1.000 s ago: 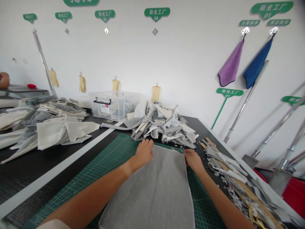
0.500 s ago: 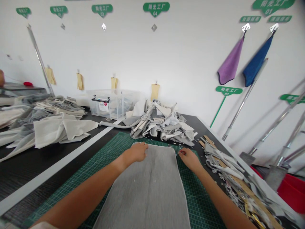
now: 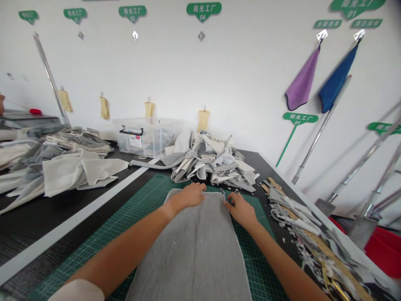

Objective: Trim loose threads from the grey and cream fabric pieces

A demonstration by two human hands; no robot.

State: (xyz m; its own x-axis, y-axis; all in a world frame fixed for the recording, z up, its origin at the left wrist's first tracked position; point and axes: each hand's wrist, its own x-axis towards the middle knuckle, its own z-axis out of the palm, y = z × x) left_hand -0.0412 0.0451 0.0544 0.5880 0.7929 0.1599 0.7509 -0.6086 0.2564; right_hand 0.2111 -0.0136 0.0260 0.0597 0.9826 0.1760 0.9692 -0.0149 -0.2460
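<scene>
a pale sleeve (image 3: 78, 291) leaves the left forearm (image 3: 127, 244) bare

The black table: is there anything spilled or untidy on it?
Yes. Small pale scraps lie scattered on the table right of the green mat; they look spilled, whereas the fabric pieces behind the mat are heaped.

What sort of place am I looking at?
Probably a fabric-cutting workshop: a gridded green mat lies under the grey cloth, a heap of fabric pieces sits just beyond, and numbered green signs line the wall.
</scene>
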